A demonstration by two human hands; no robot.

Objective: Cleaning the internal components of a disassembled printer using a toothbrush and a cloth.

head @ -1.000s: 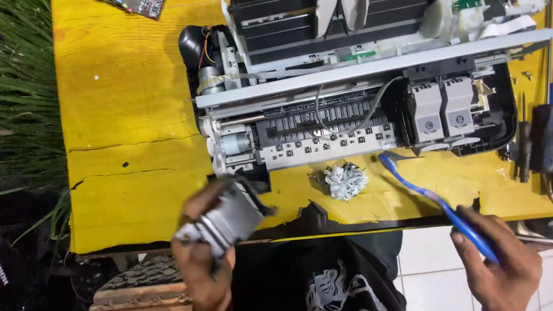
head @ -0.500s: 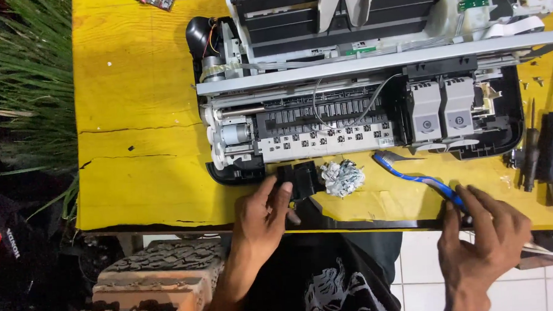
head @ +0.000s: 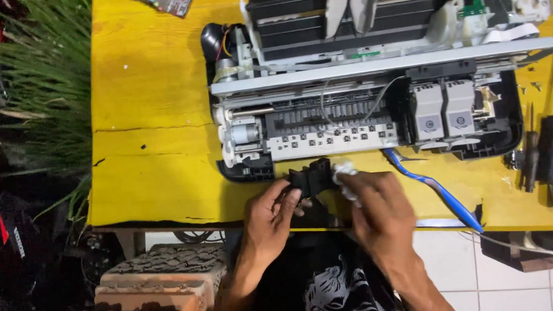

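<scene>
The left hand (head: 272, 211) has its grip closed on a black part (head: 311, 176), keeping it steady on the yellow surface (head: 153, 147). The right hand (head: 376, 201) has its grip closed on a white wad (head: 344, 169), pressed against the part's right side. The open printer (head: 373, 103) sits just beyond both grips.

Yellow table (head: 147, 148), white-tiled floor (head: 464, 259)

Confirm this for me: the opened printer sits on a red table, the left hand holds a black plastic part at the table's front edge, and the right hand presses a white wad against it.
Not quite: the table is yellow, not red, as the head view shows. The rest stands: the opened printer sits on it, the left hand holds the black plastic part at the front edge, and the right hand presses a white wad against it.
</scene>
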